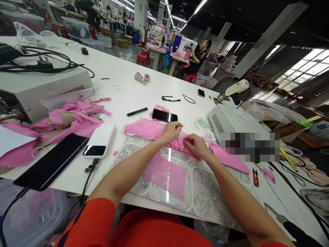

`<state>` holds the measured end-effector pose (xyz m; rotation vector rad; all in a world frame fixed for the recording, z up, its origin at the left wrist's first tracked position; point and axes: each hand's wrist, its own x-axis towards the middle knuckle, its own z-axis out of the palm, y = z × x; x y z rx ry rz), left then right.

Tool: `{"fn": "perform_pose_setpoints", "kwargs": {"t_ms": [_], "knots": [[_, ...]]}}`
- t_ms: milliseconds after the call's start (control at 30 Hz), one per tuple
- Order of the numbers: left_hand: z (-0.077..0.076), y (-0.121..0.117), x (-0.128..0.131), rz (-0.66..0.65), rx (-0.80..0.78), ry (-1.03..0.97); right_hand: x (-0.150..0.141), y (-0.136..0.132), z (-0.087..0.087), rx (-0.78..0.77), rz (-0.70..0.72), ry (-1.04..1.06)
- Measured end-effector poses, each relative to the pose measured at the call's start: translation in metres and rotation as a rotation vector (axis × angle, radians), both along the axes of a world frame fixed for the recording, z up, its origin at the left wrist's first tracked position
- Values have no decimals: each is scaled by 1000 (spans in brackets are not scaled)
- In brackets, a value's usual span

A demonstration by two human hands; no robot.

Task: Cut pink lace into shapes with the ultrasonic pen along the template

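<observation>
Pink fabric layers (144,129) lie on the counter (119,103), their long axis running left to right and slanting toward the body at right. The left hand (171,132) is over the middle, the right hand (197,145) nearer the right end; both have bent fingers, but I cannot tell whether they grip the layers.

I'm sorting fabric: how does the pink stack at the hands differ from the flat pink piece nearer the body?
The pink stack is thick and layered; the flat pink piece looks thin. The left hand and right hand are at the stack; the flat piece lies apart from both. Both fabrics are pink.
</observation>
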<state>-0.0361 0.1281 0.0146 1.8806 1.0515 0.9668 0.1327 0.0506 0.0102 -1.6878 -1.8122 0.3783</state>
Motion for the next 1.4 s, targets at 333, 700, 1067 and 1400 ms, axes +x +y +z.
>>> {"fn": "perform_pose_setpoints", "kwargs": {"t_ms": [333,700,1067,1400], "knots": [[6,-13,3,-107,95,259,23,-13,44,-19,-144,366],[15,-84,54,-156,358,602,33,-62,66,161,-335,527],[-8,-108,69,-455,616,658,91,-175,8,76,-709,546],[-6,-102,83,-610,640,679,99,-235,-11,-38,-799,390]]}}
